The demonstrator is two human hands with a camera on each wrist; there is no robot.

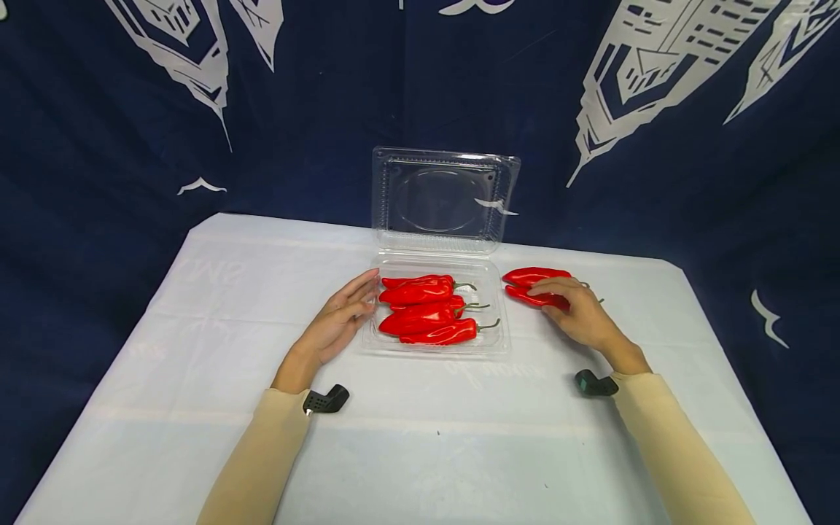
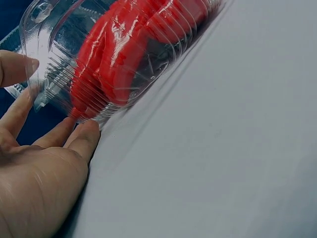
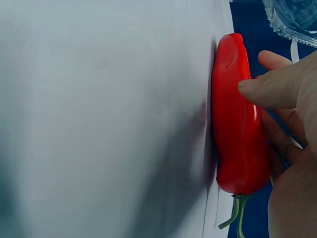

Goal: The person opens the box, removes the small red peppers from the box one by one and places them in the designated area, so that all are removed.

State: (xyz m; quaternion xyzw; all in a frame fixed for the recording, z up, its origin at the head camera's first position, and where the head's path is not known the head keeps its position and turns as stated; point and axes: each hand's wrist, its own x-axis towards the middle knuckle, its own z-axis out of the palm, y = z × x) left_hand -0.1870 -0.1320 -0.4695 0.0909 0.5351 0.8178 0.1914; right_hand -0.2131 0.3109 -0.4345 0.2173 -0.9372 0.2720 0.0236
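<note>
A clear plastic clamshell container (image 1: 502,339) stands on the table with its lid (image 1: 446,200) raised at the back. Several red peppers (image 1: 420,319) with green stems lie in its base. My left hand (image 1: 337,321) rests along the container's left side, fingers fairly straight against the wall and thumb by the rim. To the right of the container, two more red peppers lie side by side on the cloth. My right hand (image 1: 580,312) pinches the nearer red pepper (image 3: 237,119), thumb on its near side and fingers behind it. The farther pepper (image 1: 534,275) lies just beyond.
A white cloth (image 1: 420,452) covers the table. Behind it hangs a dark blue curtain (image 1: 315,146) with white printed buildings and birds. The raised lid stands close to the table's back edge. Small dark wrist cameras (image 1: 326,399) sit at both sleeves.
</note>
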